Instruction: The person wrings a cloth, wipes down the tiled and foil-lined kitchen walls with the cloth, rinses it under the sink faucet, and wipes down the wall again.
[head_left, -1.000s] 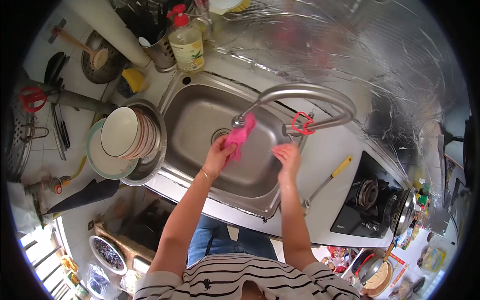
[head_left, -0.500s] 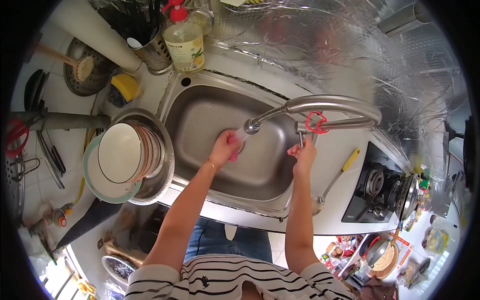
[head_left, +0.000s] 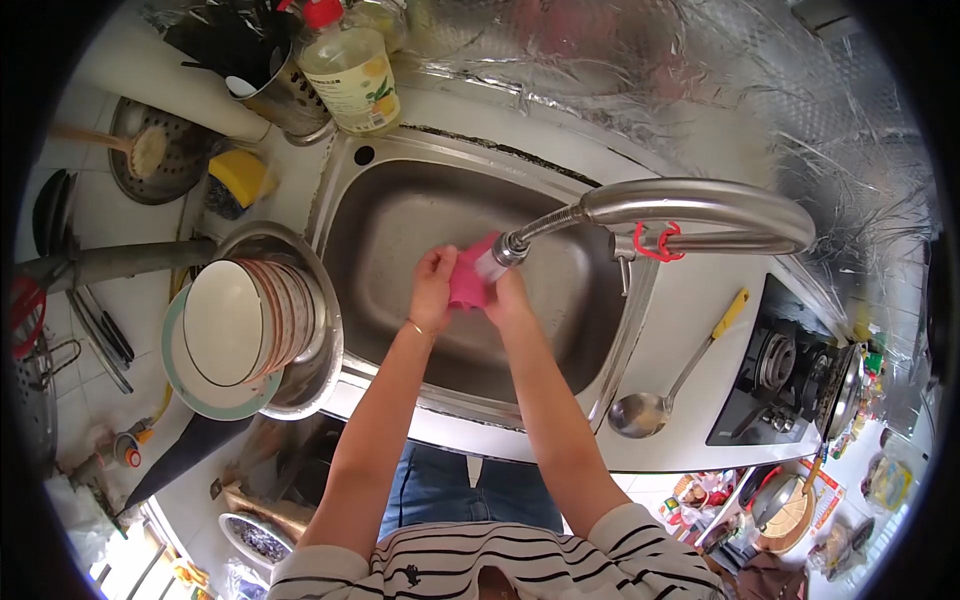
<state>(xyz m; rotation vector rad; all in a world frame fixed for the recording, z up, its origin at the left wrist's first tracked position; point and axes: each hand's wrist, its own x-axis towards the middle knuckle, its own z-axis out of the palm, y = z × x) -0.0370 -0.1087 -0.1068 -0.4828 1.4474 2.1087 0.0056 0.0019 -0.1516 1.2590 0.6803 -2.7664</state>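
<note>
A pink cloth [head_left: 467, 284] is stretched between my two hands over the sink [head_left: 385, 215], under the faucet head [head_left: 510, 248]. My left hand [head_left: 431, 290] pinches the cloth's left edge. My right hand [head_left: 510, 298] grips its right side, with the fingers partly hidden behind the faucet head. A pale stream of water runs from the faucet onto the cloth. The faucet lever [head_left: 625, 272] stands to the right, apart from both hands.
Left of the sink, stacked bowls [head_left: 228, 322] and a plate sit in a metal basin [head_left: 335, 350]. A soap bottle [head_left: 350, 80] and a yellow sponge [head_left: 238, 178] are behind. A ladle [head_left: 640, 414] lies on the right counter beside the stove [head_left: 770, 380].
My right hand has left the faucet lever and moved left to the cloth under the faucet. The cloth, bunched in my left hand before, is now spread between both hands.
</note>
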